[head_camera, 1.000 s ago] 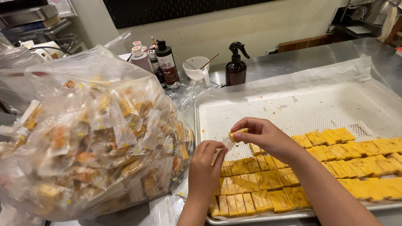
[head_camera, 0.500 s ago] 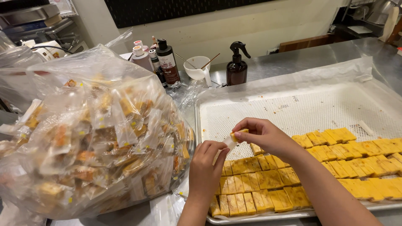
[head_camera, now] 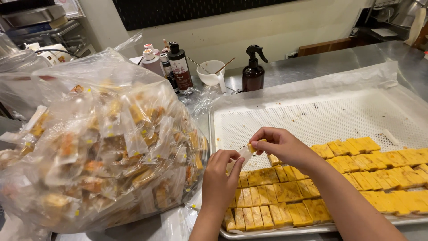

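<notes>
A person's right hand (head_camera: 283, 145) pinches 1 small yellow bar (head_camera: 253, 147) between thumb and fingertips above the left half of a metal tray (head_camera: 312, 230), just over the rows of bars (head_camera: 356, 178) lining its near edge. The left hand (head_camera: 220, 176) grips a small clear wrapper (head_camera: 243, 155) touching that bar. A big plastic bag of wrapped bars (head_camera: 98, 156) sits at the bench's left edge.

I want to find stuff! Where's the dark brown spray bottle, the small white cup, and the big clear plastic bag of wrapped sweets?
Dark brown spray bottle (head_camera: 253, 77), head view, its body.
Small white cup (head_camera: 211, 72), head view, its side wall.
Big clear plastic bag (head_camera: 96, 138), head view, its bulging front.
</notes>
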